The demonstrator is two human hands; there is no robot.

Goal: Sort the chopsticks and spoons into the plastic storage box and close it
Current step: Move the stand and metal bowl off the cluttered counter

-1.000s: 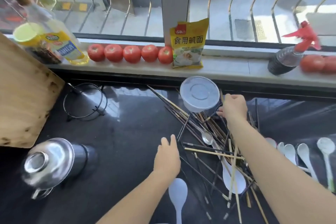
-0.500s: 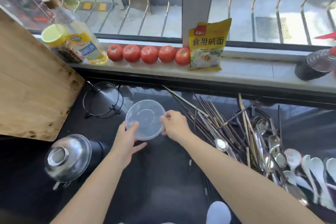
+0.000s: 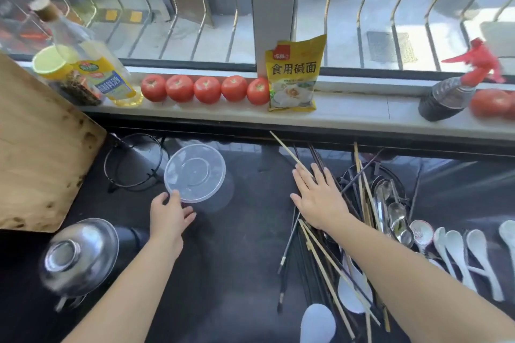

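A clear round plastic storage box sits open on the black counter, left of centre. My left hand grips its near rim, thumb on the edge and fingers below. My right hand lies flat and open, fingers spread, on the left edge of a pile of dark and bamboo chopsticks. Metal spoons lie in the pile's right side. White ceramic spoons are lined up at the far right, and another white spoon lies at the bottom edge. No lid is visible.
A wooden cutting board leans at the left. A wire trivet lies beside the box and a steel pot lid at lower left. The windowsill holds tomatoes, an oil bottle, a yellow packet and a spray bottle.
The right hand carried the box from the chopstick pile leftwards and let go. It now rests open on the chopsticks, while the left hand holds the box's near rim.
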